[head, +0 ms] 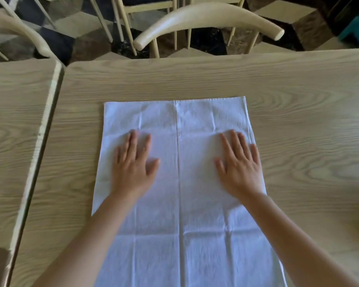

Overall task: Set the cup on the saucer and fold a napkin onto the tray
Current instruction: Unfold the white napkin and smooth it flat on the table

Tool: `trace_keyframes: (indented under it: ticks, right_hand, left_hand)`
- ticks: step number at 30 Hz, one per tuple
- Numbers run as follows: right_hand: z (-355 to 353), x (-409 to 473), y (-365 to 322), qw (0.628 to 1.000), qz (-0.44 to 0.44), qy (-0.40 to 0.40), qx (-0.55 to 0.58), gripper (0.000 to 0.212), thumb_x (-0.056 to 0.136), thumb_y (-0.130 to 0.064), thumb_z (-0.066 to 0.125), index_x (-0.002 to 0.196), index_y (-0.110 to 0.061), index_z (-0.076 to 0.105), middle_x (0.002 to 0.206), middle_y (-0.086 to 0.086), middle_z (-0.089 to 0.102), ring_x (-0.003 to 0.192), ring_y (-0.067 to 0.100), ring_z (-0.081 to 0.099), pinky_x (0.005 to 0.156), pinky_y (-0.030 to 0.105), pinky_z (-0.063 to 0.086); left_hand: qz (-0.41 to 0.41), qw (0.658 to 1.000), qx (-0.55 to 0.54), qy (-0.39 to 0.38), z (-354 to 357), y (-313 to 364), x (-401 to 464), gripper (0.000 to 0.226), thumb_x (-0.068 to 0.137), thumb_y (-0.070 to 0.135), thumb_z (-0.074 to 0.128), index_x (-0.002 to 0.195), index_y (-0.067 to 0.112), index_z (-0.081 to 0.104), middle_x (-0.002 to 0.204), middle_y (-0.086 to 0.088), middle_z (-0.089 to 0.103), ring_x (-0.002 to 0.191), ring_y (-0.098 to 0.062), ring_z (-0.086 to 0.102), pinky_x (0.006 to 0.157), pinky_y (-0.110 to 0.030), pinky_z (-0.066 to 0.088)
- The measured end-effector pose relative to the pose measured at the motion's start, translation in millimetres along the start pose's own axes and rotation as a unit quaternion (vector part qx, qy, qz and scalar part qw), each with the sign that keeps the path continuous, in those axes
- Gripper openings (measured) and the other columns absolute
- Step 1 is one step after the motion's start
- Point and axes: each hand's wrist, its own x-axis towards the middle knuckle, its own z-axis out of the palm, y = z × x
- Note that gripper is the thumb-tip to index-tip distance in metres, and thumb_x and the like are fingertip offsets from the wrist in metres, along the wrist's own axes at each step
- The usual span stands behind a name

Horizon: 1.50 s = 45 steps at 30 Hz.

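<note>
A white cloth napkin [178,125] lies spread flat on the light wooden table [298,112], with a crease running down its middle and fold lines across it. My left hand [134,162] rests palm down on the napkin's left half, fingers apart. On the right half my right hand [239,162] lies flat in the same way, near the napkin's right edge. Neither hand holds anything. No cup, saucer or tray is in view.
A second table [15,121] adjoins on the left with a narrow gap between the two. A pale wooden chair [207,15] stands at the far edge, another chair [19,32] at the far left. Patterned floor shows beyond.
</note>
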Motion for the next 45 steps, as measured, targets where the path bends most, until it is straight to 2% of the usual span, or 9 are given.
trace_keyframes:
  ticks: [4,10,21,25,28,32,38,43,45]
  right_hand:
    - [-7,27,4,0.997,0.071,0.029,-0.007,0.064,0.091,-0.049,0.023,0.148,-0.023,0.008,0.158,0.01,0.004,0.145,0.022,-0.001,0.116,0.05,-0.002]
    - [7,85,-56,0.992,-0.127,-0.017,-0.011,0.056,0.093,-0.046,0.031,0.146,-0.036,0.014,0.159,0.0,0.007,0.145,0.022,-0.001,0.113,0.059,-0.002]
    - [-9,121,38,0.999,-0.01,0.011,-0.037,0.068,0.088,-0.054,0.029,0.147,-0.026,0.011,0.159,-0.001,0.007,0.145,0.015,0.002,0.116,0.054,0.003]
    - [-14,120,32,0.996,0.004,0.002,-0.084,0.07,0.09,-0.056,0.022,0.148,-0.022,0.003,0.159,-0.001,-0.003,0.145,0.016,-0.007,0.112,0.057,-0.006]
    - [-23,94,23,0.995,-0.048,0.043,-0.08,0.065,0.092,-0.053,0.023,0.148,-0.023,0.005,0.159,0.005,0.0,0.145,0.022,-0.003,0.111,0.059,-0.003]
    - [-30,13,7,0.991,-0.126,0.039,-0.028,0.06,0.093,-0.046,0.028,0.147,-0.023,0.015,0.157,0.01,0.01,0.145,0.026,0.005,0.112,0.057,0.005]
    - [-28,-146,15,0.966,-0.252,-0.02,-0.051,0.062,0.09,-0.048,0.036,0.145,-0.023,0.023,0.152,0.011,0.026,0.143,0.026,0.014,0.11,0.055,0.016]
    - [-22,-211,35,0.944,-0.303,-0.106,-0.081,0.068,0.081,-0.049,0.049,0.142,-0.024,0.032,0.149,0.005,0.035,0.141,0.022,0.018,0.107,0.052,0.023]
    - [-20,-216,39,0.943,-0.293,-0.121,-0.1,0.068,0.082,-0.043,0.047,0.144,-0.024,0.028,0.15,0.004,0.033,0.142,0.023,0.018,0.108,0.051,0.023]
  left_hand:
    - [-0.143,0.987,-0.012,0.071,-14,-13,25,0.076,0.083,0.056,0.018,0.147,0.014,0.017,0.154,-0.022,0.016,0.143,-0.032,0.016,0.112,-0.059,0.006]
    - [0.146,0.987,0.057,0.017,-3,32,84,0.062,0.088,0.058,0.03,0.145,0.039,0.013,0.159,0.0,0.005,0.145,-0.022,0.001,0.106,-0.068,0.001]
    - [0.062,0.996,0.069,0.006,-17,-61,101,0.082,0.076,0.074,0.012,0.147,0.032,0.012,0.159,-0.004,0.006,0.145,-0.017,0.006,0.113,-0.056,-0.001]
    - [0.023,0.993,0.109,-0.035,-26,-74,100,0.074,0.083,0.068,0.001,0.146,0.03,-0.01,0.158,0.004,-0.011,0.142,-0.006,-0.012,0.113,-0.055,-0.013]
    - [0.036,0.996,0.072,0.024,-35,-65,75,0.071,0.088,0.061,0.008,0.147,0.024,-0.008,0.158,0.0,-0.006,0.144,-0.012,-0.006,0.112,-0.054,-0.009]
    - [0.118,0.99,-0.027,0.072,-46,-35,-4,0.062,0.092,0.047,0.026,0.145,0.014,0.024,0.153,-0.013,0.024,0.141,-0.024,0.023,0.109,-0.054,0.018]
    - [0.226,0.973,-0.041,-0.035,-46,-33,-154,0.06,0.092,0.049,0.031,0.145,0.021,0.024,0.15,-0.008,0.032,0.139,-0.02,0.027,0.106,-0.045,0.028]
    - [0.205,0.967,0.003,-0.15,-39,-48,-225,0.079,0.081,0.06,0.045,0.147,0.024,0.02,0.154,-0.006,0.025,0.141,-0.02,0.023,0.109,-0.046,0.023]
    - [0.205,0.964,0.049,-0.159,-38,-52,-234,0.071,0.087,0.059,0.033,0.147,0.022,0.02,0.154,-0.009,0.024,0.142,-0.023,0.022,0.109,-0.05,0.025]
